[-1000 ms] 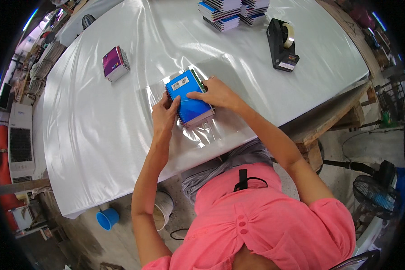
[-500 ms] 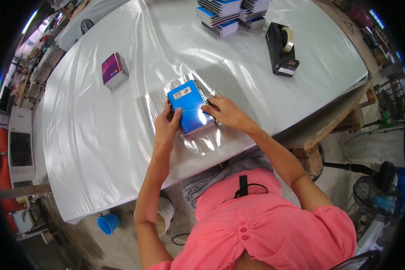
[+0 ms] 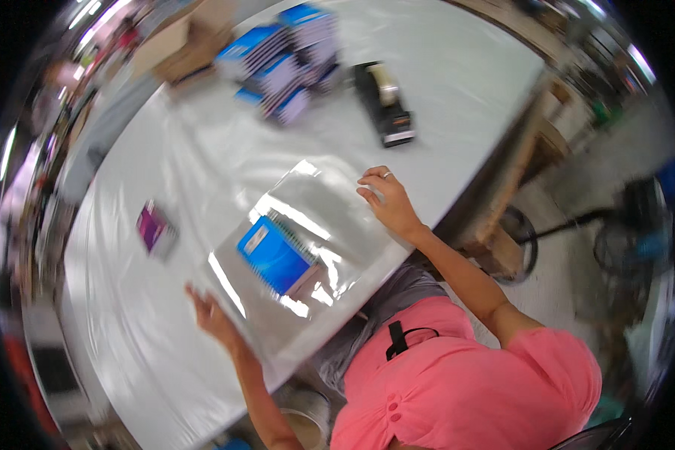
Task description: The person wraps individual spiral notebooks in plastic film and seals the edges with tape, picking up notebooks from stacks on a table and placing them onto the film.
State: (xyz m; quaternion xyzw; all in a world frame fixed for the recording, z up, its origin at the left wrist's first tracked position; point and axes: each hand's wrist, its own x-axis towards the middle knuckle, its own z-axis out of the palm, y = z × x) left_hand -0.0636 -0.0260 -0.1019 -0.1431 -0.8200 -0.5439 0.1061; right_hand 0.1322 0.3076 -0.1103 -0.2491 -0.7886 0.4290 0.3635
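A small stack of blue spiral-bound notebooks [image 3: 276, 256] lies on a clear plastic sheet [image 3: 337, 206], white label uppermost. Neither hand touches the notebooks. To their left, my left hand [image 3: 213, 316] is raised with its fingers spread, somewhat smeared by motion; it holds nothing. My right hand [image 3: 388, 202] is beyond the sheet's right side, a ring on one finger. Its fingers are bent but apart, and nothing shows between them. A purple notebook stack [image 3: 151, 226] sits on the table farther left.
Piled blue notebooks [image 3: 277, 67] stand at the far side of the white-covered table [image 3: 457, 97], with a black tape dispenser [image 3: 382, 109] to their right. Behind them is an open cardboard box [image 3: 186, 46]. A wooden pallet [image 3: 495, 244] and a fan [image 3: 624, 244] are at the right.
Both hands have let go of the blue notebooks and moved apart, left hand leftward, right hand rightward. The view has turned, so the table appears tilted and the cardboard box now shows.
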